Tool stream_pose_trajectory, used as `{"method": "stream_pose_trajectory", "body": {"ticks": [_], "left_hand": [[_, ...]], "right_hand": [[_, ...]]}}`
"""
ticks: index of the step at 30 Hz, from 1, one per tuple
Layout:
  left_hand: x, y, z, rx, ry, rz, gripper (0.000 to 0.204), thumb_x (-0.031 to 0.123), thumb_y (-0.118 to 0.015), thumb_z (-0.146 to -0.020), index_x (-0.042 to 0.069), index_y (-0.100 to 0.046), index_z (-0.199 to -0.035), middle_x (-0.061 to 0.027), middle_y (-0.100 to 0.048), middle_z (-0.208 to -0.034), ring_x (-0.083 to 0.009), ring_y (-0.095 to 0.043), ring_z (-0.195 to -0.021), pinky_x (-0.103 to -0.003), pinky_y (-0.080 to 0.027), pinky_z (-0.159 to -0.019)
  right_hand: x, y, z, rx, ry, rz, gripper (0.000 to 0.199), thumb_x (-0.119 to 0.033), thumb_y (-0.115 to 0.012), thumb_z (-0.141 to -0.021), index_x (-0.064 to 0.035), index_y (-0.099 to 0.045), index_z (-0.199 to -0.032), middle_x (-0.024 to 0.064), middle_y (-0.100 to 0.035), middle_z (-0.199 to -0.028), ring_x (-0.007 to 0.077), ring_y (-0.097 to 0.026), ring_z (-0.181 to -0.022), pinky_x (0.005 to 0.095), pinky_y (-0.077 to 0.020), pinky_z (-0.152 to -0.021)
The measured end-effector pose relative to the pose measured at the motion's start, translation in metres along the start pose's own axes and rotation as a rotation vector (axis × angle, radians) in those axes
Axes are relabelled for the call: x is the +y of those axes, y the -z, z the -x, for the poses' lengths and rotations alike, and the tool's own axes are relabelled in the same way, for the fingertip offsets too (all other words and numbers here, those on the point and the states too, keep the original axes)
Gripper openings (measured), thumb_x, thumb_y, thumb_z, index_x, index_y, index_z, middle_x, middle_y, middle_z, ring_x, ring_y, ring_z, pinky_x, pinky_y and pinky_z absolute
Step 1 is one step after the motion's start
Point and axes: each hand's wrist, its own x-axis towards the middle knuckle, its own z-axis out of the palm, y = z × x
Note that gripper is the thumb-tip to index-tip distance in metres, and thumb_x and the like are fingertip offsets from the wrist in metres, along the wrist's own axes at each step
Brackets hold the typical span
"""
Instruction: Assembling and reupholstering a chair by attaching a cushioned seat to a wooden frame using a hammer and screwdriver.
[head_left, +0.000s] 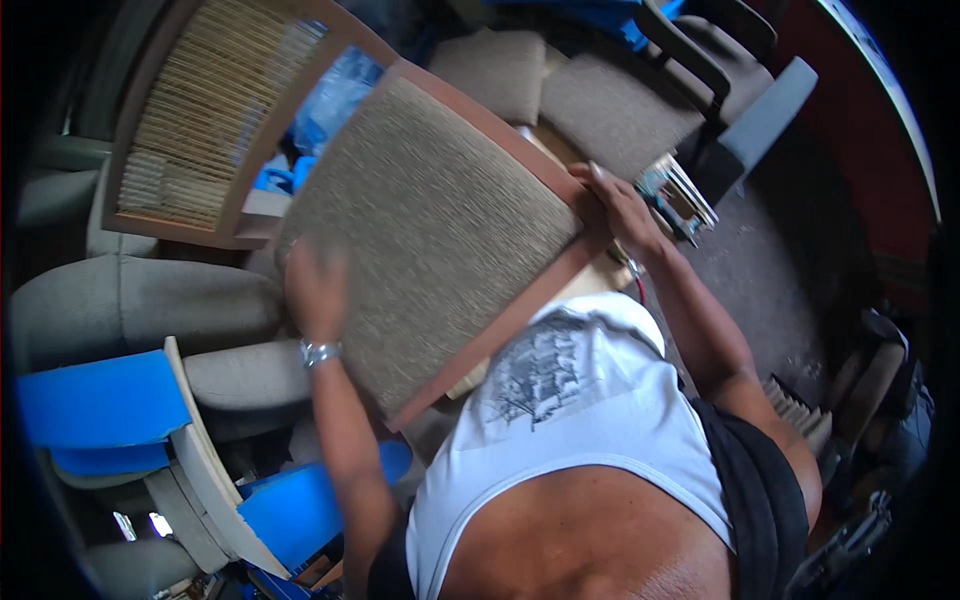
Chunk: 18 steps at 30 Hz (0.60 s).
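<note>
Across my front, just beyond my white shirt (560, 390), lies a wooden chair (430, 230), set aslant with its front edge toward me; its seat pad (440, 190) faces up, broad and slightly rounded at the edges, covered in a coarse grey-brown cloth whose short streaks run along the weave; around it runs a reddish-brown frame (510, 320), plain and dull in finish, with a straight front rail and a dark line where cloth meets wood near the right corner. Up and to the left stands the chair's back (205, 115), bordered in the same brown wood and filled with close, straw-coloured slats, paler toward the lower end; through the gap between back and seat I see crumpled blue plastic (335, 90).

My right grip (618, 210) is closed over the near right corner of the frame, fingers bent onto the wood; my left grip (318, 290) is over the left side of the seat pad, blurred, so I cannot tell whether it clasps the edge or only rests there. Pale wood (603, 278) shows beneath the right corner; a teal tool (680, 200) sits just beside my right grip; other padded seats (620, 110) crowd the far side, and blue panels (105, 400) lie to my left.
</note>
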Motion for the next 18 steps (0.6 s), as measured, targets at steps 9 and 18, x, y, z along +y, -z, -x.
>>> {"method": "stream_pose_trajectory", "body": {"ticks": [9, 18], "left_hand": [[0.049, -0.065, -0.181, -0.05, -0.147, 0.087, 0.056, 0.044, -0.058, -0.095, -0.003, -0.059, -0.125, -0.0258, -0.058, -0.125, -0.0407, -0.053, -0.118, -0.045, -0.04, -0.102], [0.044, -0.128, -0.214, -0.11, 0.014, -0.12, 0.059, 0.057, -0.044, -0.096, 0.006, -0.071, -0.109, -0.0245, -0.067, -0.11, -0.0418, -0.058, -0.109, -0.05, -0.042, -0.097]], "right_hand": [[-0.002, -0.015, 0.006, 0.238, 0.176, 0.052, 0.042, -0.033, -0.044, -0.106, 0.0024, -0.057, -0.124, 0.0125, -0.063, -0.115, 0.0188, -0.058, -0.107, 0.0318, -0.0443, -0.096], [0.027, -0.006, -0.016, 0.139, 0.141, -0.075, 0.04, -0.031, -0.044, -0.106, -0.0002, -0.054, -0.128, 0.01, -0.062, -0.115, 0.0189, -0.059, -0.108, 0.0324, -0.045, -0.098]]}}
